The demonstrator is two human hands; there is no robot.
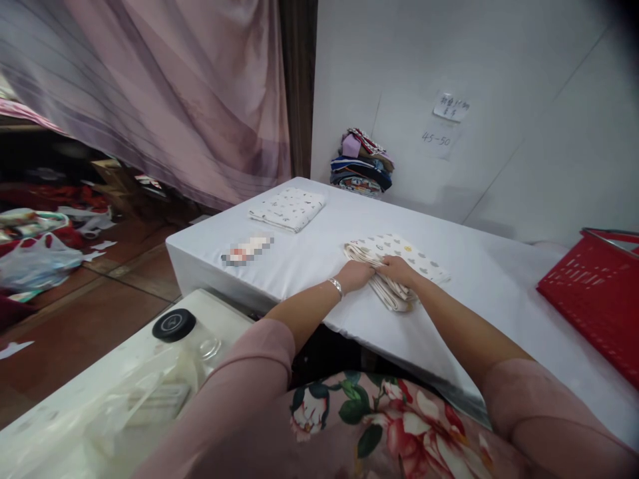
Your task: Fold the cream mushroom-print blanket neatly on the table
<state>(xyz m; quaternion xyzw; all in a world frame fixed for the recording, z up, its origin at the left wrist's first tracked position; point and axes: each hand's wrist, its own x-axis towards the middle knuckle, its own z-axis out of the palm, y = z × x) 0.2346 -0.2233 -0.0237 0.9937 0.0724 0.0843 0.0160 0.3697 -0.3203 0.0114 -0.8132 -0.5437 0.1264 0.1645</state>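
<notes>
A cream cloth [394,249] printed with grey and yellow shapes lies in folded layers near the front edge of the white-covered table. My left hand [355,274], with a bracelet at the wrist, is closed on the cloth's near edge. Right beside it, my right hand [398,271] also grips the folded layers, which droop below it toward the table edge. The fingertips of both hands are partly hidden in the folds. Farther back on the left rests another white patterned cloth [287,208], folded flat into a rectangle.
A pixelated item [248,251] lies on the table's left part. On the right stands a red plastic basket [594,293]. Folded clothes [362,166] are stacked by the wall. A side table [219,309] at lower left bears a black lid [174,324] and a clear plastic bag.
</notes>
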